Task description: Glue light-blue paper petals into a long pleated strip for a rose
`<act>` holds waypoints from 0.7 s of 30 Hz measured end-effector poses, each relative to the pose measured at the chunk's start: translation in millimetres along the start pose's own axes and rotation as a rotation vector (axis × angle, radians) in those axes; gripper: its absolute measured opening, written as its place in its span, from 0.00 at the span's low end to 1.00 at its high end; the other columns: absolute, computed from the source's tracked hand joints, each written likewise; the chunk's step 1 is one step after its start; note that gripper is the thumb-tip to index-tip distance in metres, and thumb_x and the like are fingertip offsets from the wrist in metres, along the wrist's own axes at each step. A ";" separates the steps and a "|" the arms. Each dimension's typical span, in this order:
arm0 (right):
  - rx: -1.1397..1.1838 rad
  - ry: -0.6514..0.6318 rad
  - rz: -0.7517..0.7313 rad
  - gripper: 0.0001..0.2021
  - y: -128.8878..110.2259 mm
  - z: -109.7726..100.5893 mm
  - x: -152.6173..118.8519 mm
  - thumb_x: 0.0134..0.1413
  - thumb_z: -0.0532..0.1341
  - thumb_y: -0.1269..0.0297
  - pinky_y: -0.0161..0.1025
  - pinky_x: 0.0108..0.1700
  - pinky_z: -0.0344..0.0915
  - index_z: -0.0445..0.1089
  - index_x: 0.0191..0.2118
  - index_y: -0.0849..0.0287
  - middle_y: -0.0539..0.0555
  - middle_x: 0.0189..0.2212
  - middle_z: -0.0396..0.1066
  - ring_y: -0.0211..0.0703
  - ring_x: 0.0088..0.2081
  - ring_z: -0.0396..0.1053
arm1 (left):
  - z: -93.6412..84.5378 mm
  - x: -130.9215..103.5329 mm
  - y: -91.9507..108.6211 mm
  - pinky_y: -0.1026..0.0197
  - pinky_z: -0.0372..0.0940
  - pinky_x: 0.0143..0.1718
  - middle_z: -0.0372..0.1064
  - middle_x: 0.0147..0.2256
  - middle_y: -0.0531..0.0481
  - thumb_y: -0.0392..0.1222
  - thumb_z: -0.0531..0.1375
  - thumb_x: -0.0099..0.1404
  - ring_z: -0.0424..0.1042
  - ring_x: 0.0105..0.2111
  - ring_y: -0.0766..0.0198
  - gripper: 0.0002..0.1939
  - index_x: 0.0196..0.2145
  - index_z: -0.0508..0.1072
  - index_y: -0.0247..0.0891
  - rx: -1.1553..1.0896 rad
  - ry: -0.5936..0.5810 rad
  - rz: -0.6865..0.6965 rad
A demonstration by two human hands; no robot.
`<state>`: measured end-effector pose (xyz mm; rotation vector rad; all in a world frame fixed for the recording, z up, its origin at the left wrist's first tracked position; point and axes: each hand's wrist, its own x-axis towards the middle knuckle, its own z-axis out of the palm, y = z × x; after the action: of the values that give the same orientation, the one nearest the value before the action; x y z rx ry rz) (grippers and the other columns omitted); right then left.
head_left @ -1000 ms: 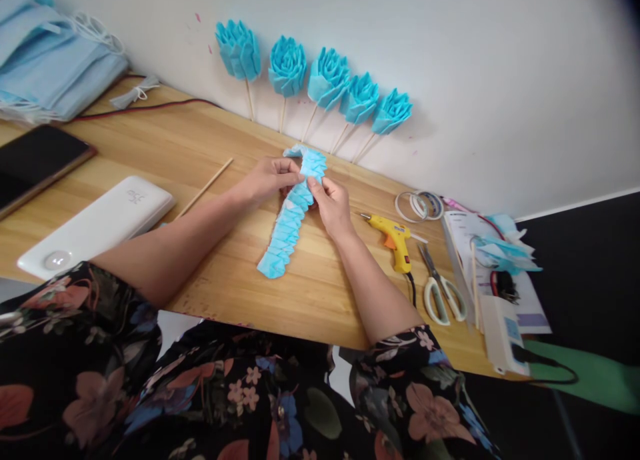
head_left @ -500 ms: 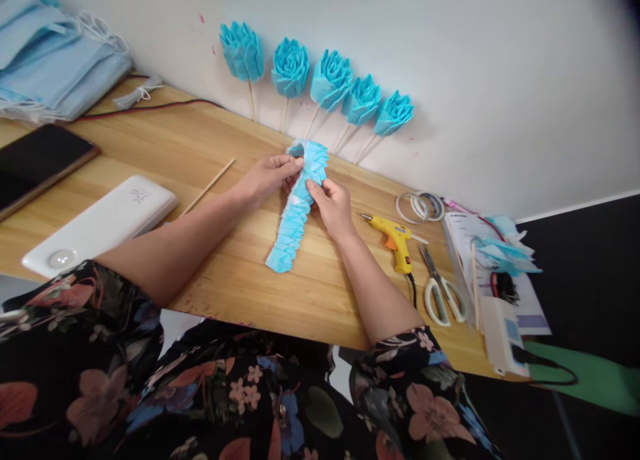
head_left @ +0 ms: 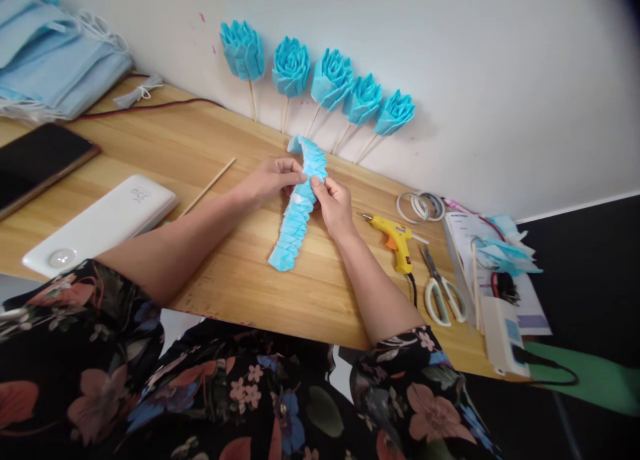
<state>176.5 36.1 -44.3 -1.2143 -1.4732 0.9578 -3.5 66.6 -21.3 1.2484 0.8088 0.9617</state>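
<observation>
A long pleated strip of light blue fabric hangs between my hands above the wooden table, its top end curling over to the left. My left hand pinches the strip's left edge near the upper part. On the opposite edge, my right hand grips it with the thumb on top; the fingers behind are hidden. Beyond the hands, several blue fabric flowers on thin sticks lean against the wall. A bare wooden stick lies left of my left hand.
To the right lie a yellow glue gun, scissors, tape rolls and a white power strip. On the left are a white power bank, a dark phone and a stack of blue face masks.
My left hand has shifted slightly down along the strip. The strip's upper end now curls more openly to the left, and its lower end has swung slightly right.
</observation>
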 end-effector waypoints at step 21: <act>0.108 0.019 0.017 0.29 -5.2 1.2 -0.3 0.55 0.64 0.33 0.35 0.29 0.57 0.62 0.25 0.55 0.45 0.22 0.59 0.33 0.25 0.57 | -0.8 -1.0 1.0 0.66 0.66 0.28 0.71 0.22 0.53 0.39 0.68 0.64 0.70 0.22 0.69 0.10 0.29 0.73 0.34 0.028 -0.023 -0.001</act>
<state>174.2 34.7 -39.7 -1.1561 -1.3809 1.0212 -4.8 66.0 -20.5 1.2810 0.8073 0.9358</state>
